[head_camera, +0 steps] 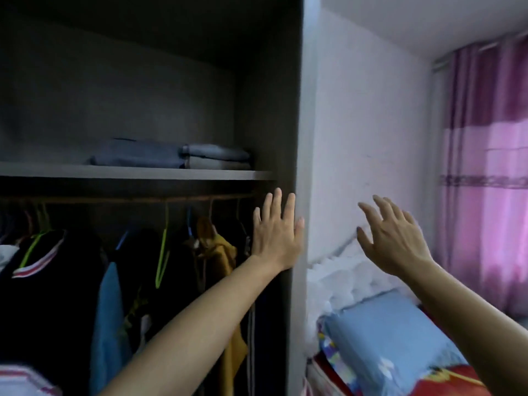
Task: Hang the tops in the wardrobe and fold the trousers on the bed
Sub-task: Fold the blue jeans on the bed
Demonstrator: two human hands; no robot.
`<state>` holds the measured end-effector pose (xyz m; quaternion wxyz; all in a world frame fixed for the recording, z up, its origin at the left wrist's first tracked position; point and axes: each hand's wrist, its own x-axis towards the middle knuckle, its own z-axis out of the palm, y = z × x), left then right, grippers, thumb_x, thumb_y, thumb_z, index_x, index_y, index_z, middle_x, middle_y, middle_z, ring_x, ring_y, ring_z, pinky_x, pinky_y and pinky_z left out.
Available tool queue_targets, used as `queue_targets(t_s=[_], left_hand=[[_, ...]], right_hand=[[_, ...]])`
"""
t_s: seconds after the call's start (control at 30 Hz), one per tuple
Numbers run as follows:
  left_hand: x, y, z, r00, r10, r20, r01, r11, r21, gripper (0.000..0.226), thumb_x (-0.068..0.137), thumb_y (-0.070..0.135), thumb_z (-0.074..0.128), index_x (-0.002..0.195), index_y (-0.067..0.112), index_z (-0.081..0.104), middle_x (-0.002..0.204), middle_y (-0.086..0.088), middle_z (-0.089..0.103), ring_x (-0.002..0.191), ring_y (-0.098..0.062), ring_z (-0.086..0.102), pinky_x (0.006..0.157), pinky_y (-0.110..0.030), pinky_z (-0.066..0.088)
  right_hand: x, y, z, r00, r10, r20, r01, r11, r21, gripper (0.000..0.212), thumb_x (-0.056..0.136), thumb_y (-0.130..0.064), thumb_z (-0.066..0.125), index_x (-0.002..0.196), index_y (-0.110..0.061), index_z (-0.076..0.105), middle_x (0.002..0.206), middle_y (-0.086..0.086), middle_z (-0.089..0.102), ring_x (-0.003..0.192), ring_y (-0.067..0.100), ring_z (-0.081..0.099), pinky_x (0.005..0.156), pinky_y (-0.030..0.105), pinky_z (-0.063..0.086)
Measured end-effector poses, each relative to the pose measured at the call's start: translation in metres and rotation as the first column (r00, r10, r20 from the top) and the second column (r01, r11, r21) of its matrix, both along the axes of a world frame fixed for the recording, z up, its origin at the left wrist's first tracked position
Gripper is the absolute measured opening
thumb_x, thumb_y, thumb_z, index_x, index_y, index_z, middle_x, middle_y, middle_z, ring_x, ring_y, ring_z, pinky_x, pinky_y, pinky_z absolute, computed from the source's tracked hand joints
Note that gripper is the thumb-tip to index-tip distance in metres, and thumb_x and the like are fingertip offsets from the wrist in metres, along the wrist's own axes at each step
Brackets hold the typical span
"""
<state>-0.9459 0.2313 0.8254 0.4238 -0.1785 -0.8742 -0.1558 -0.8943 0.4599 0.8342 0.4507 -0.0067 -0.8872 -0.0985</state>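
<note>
Wardrobe (143,81): stands open on the person's left; its right side panel (300,167) divides it from the bed.
Bed (445,378): low on the right, against the pale wall (371,124), with white bedding and a blue pillow (394,332); no loose top or trousers show on the part in view.
Hanging tops (57,281): a dark row on the rail (114,200), with a mustard top (225,252) nearest the side panel; they hang straight down while the rail runs left to right.
Folded trousers (171,157): a stack of what looks like denim on the shelf (128,173) above the rail, long side along the shelf.
Left hand (275,232): raised at the front edge of the side panel, level with the hanger hooks and just right of the mustard top; its fingers (275,204) are straight, spread and hold nothing. I cannot tell whether the palm touches the panel.
Right hand (394,241): up in front of the wall above the bedding, well apart from the rail; its fingers (383,207) are relaxed, slightly bent and empty.
Green hanger (164,252): hangs bare, down and left of the left hand.
Key relation: the wardrobe's things lie to the left of both hands and the left hand is clearly nearer; the bed lies below and right, nearer the right hand.
Likely step: no garment is in hand, so the next one probably has to come from the bed side.
</note>
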Motion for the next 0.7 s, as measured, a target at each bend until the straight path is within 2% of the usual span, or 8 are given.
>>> queue_targets(t_s=[0.17,0.27,0.47,0.7], left_hand=[[0.029,0.175,-0.012,0.974,-0.225,-0.012,0.225,0.974,-0.036,0.061,0.099,0.045,0.021,0.154,0.019,0.019,0.163,-0.010,0.009,0.150,-0.026,0.005,0.118,-0.051,0.013],[0.051,0.296,-0.034,0.940,-0.341,0.033,0.342,0.939,-0.040,0.060,0.100,0.046,0.018,0.155,0.020,0.017,0.163,-0.010,0.009,0.150,-0.026,0.006,0.119,-0.050,0.013],[0.111,0.515,-0.107,0.821,-0.510,0.257,0.524,0.852,0.015,0.061,0.101,0.047,0.022,0.155,0.021,0.014,0.163,-0.011,0.008,0.149,-0.029,0.006,0.118,-0.055,0.011],[0.161,0.685,-0.136,0.695,-0.651,0.306,0.700,0.710,-0.077,0.060,0.098,0.050,0.017,0.154,0.026,0.017,0.162,-0.010,0.011,0.147,-0.033,0.015,0.115,-0.059,0.015]], right_hand=[[0.067,0.165,-0.027,0.987,-0.163,0.012,0.163,0.976,-0.143,0.057,0.090,-0.036,0.061,0.139,-0.009,0.050,0.144,0.022,0.046,0.133,0.039,0.044,0.103,0.051,0.041],[0.111,0.265,-0.061,0.955,-0.283,0.084,0.295,0.929,-0.222,0.061,0.091,-0.037,0.058,0.144,-0.011,0.044,0.149,0.020,0.040,0.138,0.038,0.040,0.107,0.050,0.038],[0.216,0.439,-0.133,0.823,-0.511,0.249,0.564,0.787,-0.250,0.065,0.095,-0.045,0.049,0.150,-0.015,0.031,0.155,0.015,0.032,0.143,0.031,0.031,0.112,0.045,0.033],[0.310,0.586,-0.173,0.696,-0.653,0.299,0.718,0.628,-0.301,0.064,0.094,-0.041,0.053,0.148,-0.011,0.037,0.150,0.019,0.039,0.138,0.036,0.038,0.105,0.050,0.039]])
